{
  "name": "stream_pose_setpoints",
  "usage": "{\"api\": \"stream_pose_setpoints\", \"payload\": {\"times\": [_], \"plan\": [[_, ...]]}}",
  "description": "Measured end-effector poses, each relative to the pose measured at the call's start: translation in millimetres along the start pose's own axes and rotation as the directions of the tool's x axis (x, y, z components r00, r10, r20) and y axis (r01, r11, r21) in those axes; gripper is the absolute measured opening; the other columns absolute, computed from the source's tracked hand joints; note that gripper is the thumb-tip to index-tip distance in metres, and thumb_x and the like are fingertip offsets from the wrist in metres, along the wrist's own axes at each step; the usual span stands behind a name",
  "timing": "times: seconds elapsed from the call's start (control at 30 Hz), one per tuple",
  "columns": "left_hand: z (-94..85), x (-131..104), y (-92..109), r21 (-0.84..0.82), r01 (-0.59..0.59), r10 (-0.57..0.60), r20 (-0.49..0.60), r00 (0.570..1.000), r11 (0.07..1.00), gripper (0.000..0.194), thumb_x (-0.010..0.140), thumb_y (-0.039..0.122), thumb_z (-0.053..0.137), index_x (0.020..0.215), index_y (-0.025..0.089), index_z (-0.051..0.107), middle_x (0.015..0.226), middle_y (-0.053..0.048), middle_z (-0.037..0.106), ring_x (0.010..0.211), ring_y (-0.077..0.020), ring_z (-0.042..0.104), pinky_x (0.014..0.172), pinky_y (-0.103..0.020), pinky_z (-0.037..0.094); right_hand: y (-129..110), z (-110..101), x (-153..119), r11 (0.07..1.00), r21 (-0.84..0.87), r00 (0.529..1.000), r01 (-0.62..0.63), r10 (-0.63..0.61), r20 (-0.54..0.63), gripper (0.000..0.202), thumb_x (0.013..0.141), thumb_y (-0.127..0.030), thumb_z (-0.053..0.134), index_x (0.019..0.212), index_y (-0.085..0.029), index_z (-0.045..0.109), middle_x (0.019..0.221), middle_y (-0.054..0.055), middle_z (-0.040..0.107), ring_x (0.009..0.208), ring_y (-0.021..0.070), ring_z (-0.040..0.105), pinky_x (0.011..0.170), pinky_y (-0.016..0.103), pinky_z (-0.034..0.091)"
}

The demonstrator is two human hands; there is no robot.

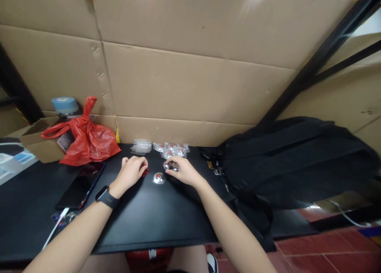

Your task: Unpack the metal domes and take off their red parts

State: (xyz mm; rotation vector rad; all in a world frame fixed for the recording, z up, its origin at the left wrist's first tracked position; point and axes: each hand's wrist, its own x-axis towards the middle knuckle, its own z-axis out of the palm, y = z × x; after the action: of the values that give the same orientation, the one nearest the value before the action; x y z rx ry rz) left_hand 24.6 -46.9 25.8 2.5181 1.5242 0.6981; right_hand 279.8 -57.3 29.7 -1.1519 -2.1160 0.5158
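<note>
Black worktop [154, 221], cardboard [178, 86] behind. Right hand [182, 170] has shiny round pieces [166, 166] pinched in its fingers, left hand [132, 172] curls over red loops [145, 172], can't tell if gripping; silver disc [159, 178] sits between 'em.

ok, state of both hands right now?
Left hand: fingers curled at small red loops; grip can't be told.
Right hand: closed, holding shiny round pieces.

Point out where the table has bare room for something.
The widest free patch is the front of the table, between left forearm and right forearm, nearer than the silver disc. A smaller one separates phone and left hand. Crowded: back, with packets; left, with box and red bag; right, with backpack.
</note>
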Motion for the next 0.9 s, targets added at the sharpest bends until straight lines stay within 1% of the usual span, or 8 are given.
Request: {"api": "stream_pose_setpoints", "payload": {"times": [0.1,0.2,0.3,0.43,0.57,0.7,0.83,0.9], "plan": [[-1.1,1,1,-0.071,0.019,-0.020,-0.012,1.000,0.997,0.010,0.092,0.030,0.058,0.089,0.025,0.066,0.089,0.000,0.074,0.093,-0.0220,0.064,0.083,-0.035,0.029,-8,2,0,0.998,0.034,0.999,0.045,-0.044,-0.020,0.020,0.079,-0.022,0.073,0.098,-0.022,0.069,0.098,0.004,0.069,0.085,0.0174,0.063,0.081,0.031,0.048],[-4.1,2,7,-0.208,0.058,-0.071,-0.058,0.996,0.976,0.011,0.089,0.034,0.064,0.097,0.026,0.064,0.087,0.003,0.076,0.088,-0.0202,0.068,0.086,-0.035,0.030,-16,3,0,0.993,0.102,0.997,0.066,-0.062,-0.040,0.021,0.081,-0.024,0.072,0.101,-0.022,0.068,0.101,0.005,0.069,0.083,0.0168,0.062,0.077,0.030,0.049],[-7.8,1,16,-0.301,0.085,-0.130,-0.134,0.982,0.950,0.017,0.084,0.034,0.071,0.091,0.022,0.061,0.081,0.005,0.076,0.082,-0.0188,0.070,0.087,-0.033,0.032,-22,6,0,0.977,0.202,0.997,0.071,-0.061,-0.055,0.024,0.081,-0.027,0.073,0.104,-0.022,0.067,0.106,0.006,0.069,0.084,0.0164,0.063,0.073,0.028,0.051],[-9.7,-1,28,-0.265,0.069,-0.112,-0.149,0.983,0.962,0.015,0.084,0.036,0.071,0.079,0.022,0.066,0.082,0.004,0.076,0.078,-0.0190,0.069,0.086,-0.034,0.032,-26,12,0,0.952,0.299,0.997,0.059,-0.043,-0.059,0.026,0.080,-0.028,0.074,0.104,-0.022,0.066,0.109,0.006,0.068,0.088,0.0163,0.064,0.074,0.028,0.052],[-6.8,-3,31,-0.256,0.013,-0.040,-0.097,0.994,0.967,0.011,0.090,0.032,0.062,0.089,0.025,0.070,0.093,0.003,0.077,0.080,-0.0178,0.068,0.085,-0.035,0.030,-24,18,0,0.925,0.378,0.997,0.045,-0.018,-0.076,0.029,0.078,-0.027,0.075,0.105,-0.021,0.066,0.109,0.006,0.068,0.087,0.0163,0.065,0.073,0.028,0.054],[-6.1,-5,33,-0.293,-0.014,-0.021,-0.117,0.993,0.956,0.015,0.095,0.032,0.055,0.100,0.024,0.066,0.100,0.001,0.077,0.087,-0.0173,0.068,0.086,-0.035,0.029,-22,23,0,0.896,0.441,0.992,0.045,0.012,-0.125,0.032,0.078,-0.026,0.074,0.108,-0.021,0.065,0.110,0.007,0.065,0.092,0.0177,0.065,0.074,0.029,0.055],[-7.6,-6,36,-0.300,-0.005,-0.027,-0.102,0.994,0.954,0.017,0.096,0.034,0.053,0.096,0.025,0.068,0.098,0.001,0.076,0.089,-0.0179,0.067,0.086,-0.036,0.029,-26,27,0,0.850,0.521,0.987,0.072,0.014,-0.160,0.034,0.079,-0.026,0.074,0.110,-0.022,0.062,0.113,0.008,0.062,0.098,0.0189,0.064,0.076,0.029,0.056],[-6.7,-7,38,-0.303,-0.001,-0.029,-0.094,0.995,0.953,0.017,0.095,0.032,0.053,0.093,0.026,0.069,0.101,0.000,0.075,0.096,-0.0201,0.065,0.087,-0.037,0.030,-28,30,0,0.832,0.549,0.987,0.084,0.006,-0.161,0.036,0.078,-0.025,0.074,0.112,-0.022,0.061,0.111,0.008,0.062,0.099,0.0192,0.065,0.077,0.030,0.057]]}}
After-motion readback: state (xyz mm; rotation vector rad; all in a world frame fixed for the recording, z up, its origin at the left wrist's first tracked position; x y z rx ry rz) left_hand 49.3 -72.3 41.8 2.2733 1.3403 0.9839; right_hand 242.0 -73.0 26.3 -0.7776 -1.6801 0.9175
